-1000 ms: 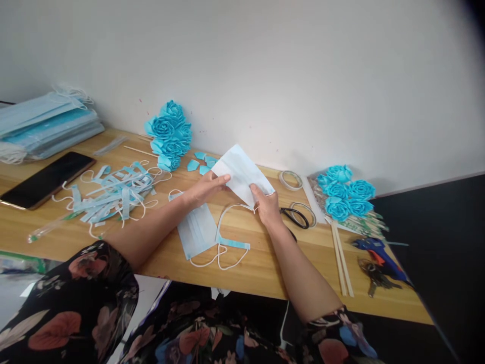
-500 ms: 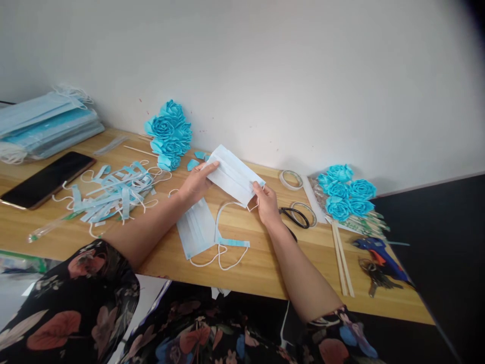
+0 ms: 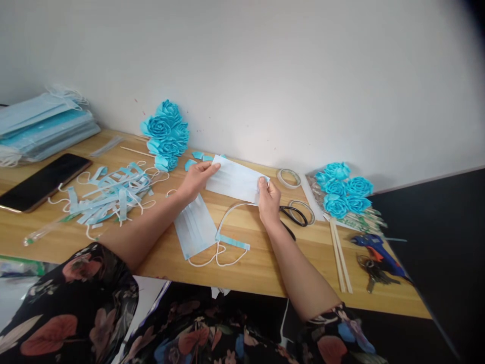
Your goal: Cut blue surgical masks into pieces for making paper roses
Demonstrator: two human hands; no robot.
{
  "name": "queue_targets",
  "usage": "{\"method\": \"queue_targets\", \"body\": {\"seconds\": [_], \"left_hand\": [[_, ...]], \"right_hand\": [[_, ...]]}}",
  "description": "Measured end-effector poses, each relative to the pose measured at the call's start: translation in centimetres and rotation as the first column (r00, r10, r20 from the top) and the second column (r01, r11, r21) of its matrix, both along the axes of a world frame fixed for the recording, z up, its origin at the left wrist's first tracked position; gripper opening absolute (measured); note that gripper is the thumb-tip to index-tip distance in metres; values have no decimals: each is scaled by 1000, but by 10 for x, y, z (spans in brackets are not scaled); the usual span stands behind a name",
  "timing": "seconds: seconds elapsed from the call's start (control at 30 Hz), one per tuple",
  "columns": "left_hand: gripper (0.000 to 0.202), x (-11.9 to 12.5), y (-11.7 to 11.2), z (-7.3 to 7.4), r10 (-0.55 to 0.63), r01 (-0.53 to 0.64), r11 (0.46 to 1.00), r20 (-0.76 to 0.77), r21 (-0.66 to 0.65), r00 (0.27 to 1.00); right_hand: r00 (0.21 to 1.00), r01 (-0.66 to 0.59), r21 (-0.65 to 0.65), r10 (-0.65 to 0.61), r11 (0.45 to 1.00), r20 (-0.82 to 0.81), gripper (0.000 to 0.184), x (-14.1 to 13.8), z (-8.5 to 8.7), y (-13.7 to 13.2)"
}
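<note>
Both hands hold a pale blue-white face mask (image 3: 235,179) above the wooden table (image 3: 265,263). My left hand (image 3: 195,179) pinches its left end and my right hand (image 3: 268,199) pinches its right end. The mask is stretched nearly level between them, with an ear loop hanging under my right hand. Below it on the table lies a second mask (image 3: 195,228) with loose white loops and a cut blue strip (image 3: 232,241).
A pile of cut strips and loops (image 3: 109,194), a phone (image 3: 41,181) and a stack of masks (image 3: 41,129) lie left. Blue paper roses (image 3: 166,134) lean on the wall; more roses (image 3: 343,189), tape rolls (image 3: 290,178), scissors (image 3: 293,215), sticks (image 3: 339,255), a glue gun (image 3: 377,247) and keys lie right.
The mask has turned from a tilted, raised pose to nearly level and lower. My left hand shifted slightly left and my right hand moved up to the mask's right end.
</note>
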State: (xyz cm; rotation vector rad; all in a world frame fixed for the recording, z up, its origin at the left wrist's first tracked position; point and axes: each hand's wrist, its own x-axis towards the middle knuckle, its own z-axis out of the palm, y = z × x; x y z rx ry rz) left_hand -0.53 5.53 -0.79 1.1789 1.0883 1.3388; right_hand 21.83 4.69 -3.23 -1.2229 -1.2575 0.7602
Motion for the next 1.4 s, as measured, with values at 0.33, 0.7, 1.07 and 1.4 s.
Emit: {"method": "queue_targets", "body": {"seconds": [0.33, 0.7, 1.07, 1.4], "left_hand": [[48, 10, -4, -7, 129, -112, 987, -152, 117, 980], [45, 10, -6, 2, 124, -124, 992, 5, 22, 992], [71, -6, 8, -6, -229, 328, 927, 416, -184, 880], [76, -1, -4, -1, -552, 653, 728, 388, -208, 738]], "right_hand": [[979, 71, 39, -77, 997, 187, 54, -1, 6, -3], [974, 79, 75, -93, 994, 206, 52, -6, 14, -9], [986, 6, 51, -14, 999, 163, 50, 1, 5, -1], [946, -280, -27, 280, 960, 164, 48, -3, 8, -10]]}}
